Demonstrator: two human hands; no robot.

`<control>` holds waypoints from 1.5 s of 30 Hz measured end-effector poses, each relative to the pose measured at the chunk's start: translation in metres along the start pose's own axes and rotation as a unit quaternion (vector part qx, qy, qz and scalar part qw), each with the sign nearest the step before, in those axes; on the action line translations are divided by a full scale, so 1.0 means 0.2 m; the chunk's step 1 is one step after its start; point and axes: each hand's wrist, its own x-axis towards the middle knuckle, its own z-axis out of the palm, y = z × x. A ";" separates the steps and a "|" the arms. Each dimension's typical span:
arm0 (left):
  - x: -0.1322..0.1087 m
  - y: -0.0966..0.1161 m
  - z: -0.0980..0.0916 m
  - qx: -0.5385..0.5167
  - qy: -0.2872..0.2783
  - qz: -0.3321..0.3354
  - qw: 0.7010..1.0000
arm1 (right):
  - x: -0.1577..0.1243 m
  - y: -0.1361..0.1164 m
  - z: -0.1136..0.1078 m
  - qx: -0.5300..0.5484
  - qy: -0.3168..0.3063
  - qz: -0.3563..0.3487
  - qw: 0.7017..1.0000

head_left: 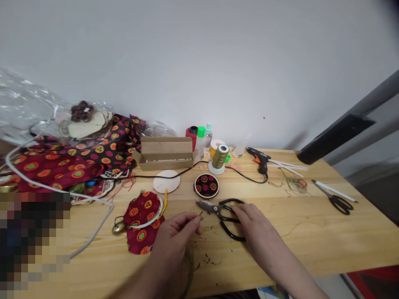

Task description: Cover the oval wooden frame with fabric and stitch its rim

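Observation:
My left hand (179,236) is closed in a pinch on a thin green cord (189,272). Its tip pokes out between thumb and forefinger, and a length hangs below the palm. To the right, my right hand (254,226) grips black-handled scissors (220,209) by the loops, with the blades pointing left toward the cord's tip. The thumb of that hand is hidden. Just beyond the blades lies a round black patterned fabric disc (206,185) with a pale rim. Left of my left hand are red patterned fabric pieces (143,209) with a white-edged disc.
A green thread spool (220,157), bottles (201,139) and an open cardboard box (166,160) stand by the wall. A glue gun (260,160) and second scissors (339,203) lie at right. Patterned cloth (62,168) heaps at left, near a white cable (101,222).

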 end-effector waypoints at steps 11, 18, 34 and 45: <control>0.03 0.05 0.00 -0.060 0.055 -0.005 0.997 | -0.21 0.45 -0.16 -0.075 0.024 0.130 0.988; 0.06 0.12 0.00 -0.115 0.080 -0.026 0.990 | -0.12 0.38 -0.20 -0.069 0.052 0.143 0.986; 0.15 0.11 -0.01 -0.151 0.062 -0.045 0.986 | 0.46 -0.12 0.02 0.116 0.047 0.019 0.992; 0.16 0.07 -0.03 -0.082 0.050 0.053 0.994 | 0.44 -0.16 0.04 0.101 0.097 0.024 0.990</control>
